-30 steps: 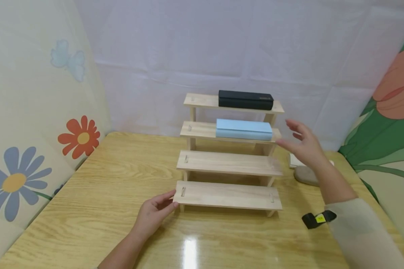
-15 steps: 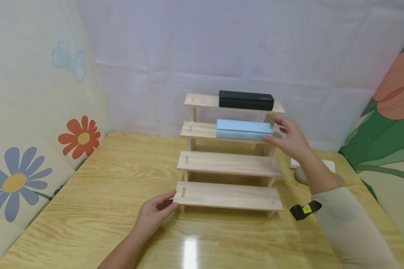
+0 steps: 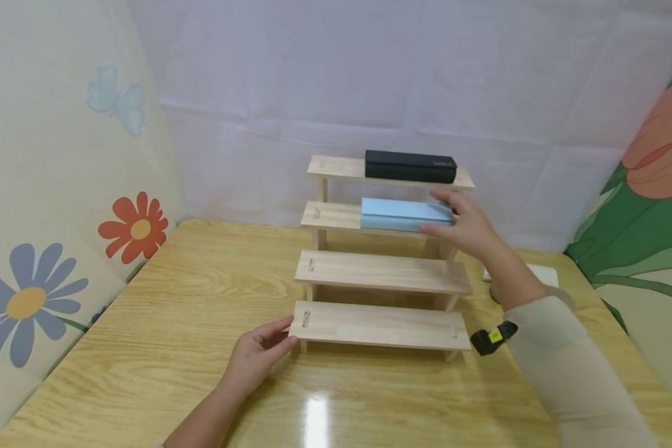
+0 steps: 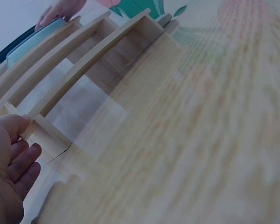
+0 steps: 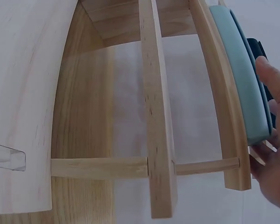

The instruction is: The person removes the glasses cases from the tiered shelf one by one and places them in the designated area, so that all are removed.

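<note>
A pale wooden stepped display stand (image 3: 381,270) with several shelves stands on the table. My left hand (image 3: 257,358) pinches the left end of its lowest shelf, as the left wrist view also shows for thumb (image 4: 19,122) and forefinger. On the second shelf from the top lies a light blue glasses case (image 3: 397,214). Around its right end my right hand (image 3: 470,227) grips, thumb along the front and fingers over the back. The case still rests on the shelf. A black glasses case (image 3: 410,167) lies on the top shelf, behind the hand in the right wrist view.
Right of the stand, partly behind the right forearm, are a white item (image 3: 544,275) and a greyish rounded object (image 3: 562,298). A white cloth (image 3: 257,81) hangs behind the table (image 3: 201,311), with flower-printed panels (image 3: 39,186) at both sides.
My right hand has moved left, from beside the stand onto the right end of the light blue glasses case. The left hand has stayed at the lowest shelf.
</note>
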Tool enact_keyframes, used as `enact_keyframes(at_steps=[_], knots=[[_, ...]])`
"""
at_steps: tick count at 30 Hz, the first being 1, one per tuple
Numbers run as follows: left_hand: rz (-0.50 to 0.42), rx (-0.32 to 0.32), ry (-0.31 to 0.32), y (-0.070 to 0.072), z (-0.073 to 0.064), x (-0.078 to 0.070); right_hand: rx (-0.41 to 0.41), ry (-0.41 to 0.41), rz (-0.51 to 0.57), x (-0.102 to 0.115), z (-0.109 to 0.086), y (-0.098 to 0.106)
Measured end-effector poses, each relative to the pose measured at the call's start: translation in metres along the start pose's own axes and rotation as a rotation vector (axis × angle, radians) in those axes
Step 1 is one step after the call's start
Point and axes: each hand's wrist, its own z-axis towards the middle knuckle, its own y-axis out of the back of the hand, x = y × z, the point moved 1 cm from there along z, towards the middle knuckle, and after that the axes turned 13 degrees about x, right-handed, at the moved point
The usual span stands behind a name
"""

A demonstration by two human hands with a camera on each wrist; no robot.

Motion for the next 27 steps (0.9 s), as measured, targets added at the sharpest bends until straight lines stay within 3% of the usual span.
enact_keyframes(at_steps=[7, 19, 27], knots=[[-0.008, 0.004, 0.003, 0.000, 0.000, 0.001, 0.017, -0.023, -0.076, 0.002, 0.012, -0.003], [-0.014, 0.005, -0.005, 0.001, 0.001, 0.002, 0.074, -0.062, -0.072, 0.007, 0.020, -0.007], [-0.021, 0.004, -0.001, 0.001, 0.000, 0.002, 0.103, -0.059, -0.130, 0.007, 0.022, -0.007]])
